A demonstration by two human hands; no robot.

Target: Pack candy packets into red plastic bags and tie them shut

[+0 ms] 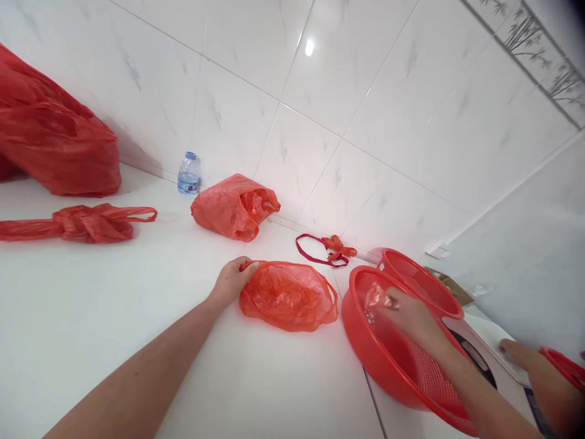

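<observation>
My left hand (pixel 231 281) pinches the rim of a thin red plastic bag (pixel 292 299). The bag lies spread on the white table with its mouth open upward, and its inside shows only crumpled film. Over the large red plastic basket (pixel 365 360) with perforated walls, my right hand (pixel 406 312) is closed on a small shiny red-and-clear packet (pixel 375 296). The packet is blurred, and its contents cannot be made out. Just behind this basket stands a second red basket (pixel 411 268), touching or nearly touching it.
Along the tiled wall are a bulging red bag (pixel 59 134), a knotted bag (pixel 98 223), a water bottle (pixel 188 175), a folded red bag (pixel 228 207) and a dark red strap (pixel 311 256). At right, another person's hand (pixel 516 352) is near a scale (pixel 475 353).
</observation>
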